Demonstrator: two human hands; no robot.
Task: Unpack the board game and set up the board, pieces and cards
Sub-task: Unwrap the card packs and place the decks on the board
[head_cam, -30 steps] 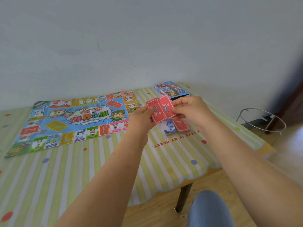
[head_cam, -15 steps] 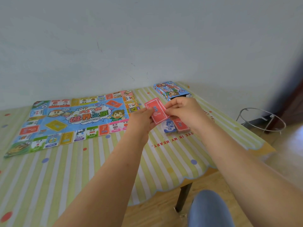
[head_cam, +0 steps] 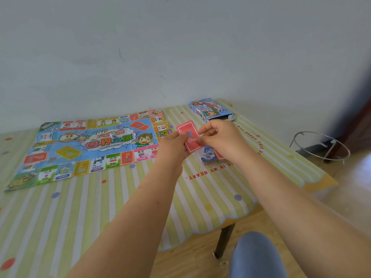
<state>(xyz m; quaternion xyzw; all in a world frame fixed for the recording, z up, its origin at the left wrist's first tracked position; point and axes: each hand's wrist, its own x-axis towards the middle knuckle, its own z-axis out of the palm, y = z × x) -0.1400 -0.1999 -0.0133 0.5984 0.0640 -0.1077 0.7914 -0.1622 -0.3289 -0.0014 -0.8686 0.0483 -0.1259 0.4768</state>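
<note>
Two hands hold a small stack of red cards above the table, right of centre in the frame.

The left hand (head_cam: 172,145) and right hand (head_cam: 222,139) each pinch the red cards (head_cam: 189,139), fingers curled on opposite long edges. The question-mark face is up and the long axis runs from upper left to lower right. How many cards are in the stack is hard to tell.

One board (head_cam: 90,145) lies unfolded at centre left on the striped tablecloth (head_cam: 100,207), long axis across the frame.

Just below the hands lie one blue pile of notes (head_cam: 206,155) and one red pile (head_cam: 219,155), partly hidden.

One box (head_cam: 208,110) lies flat at upper right, open end toward the right; its inside is not visible.
</note>
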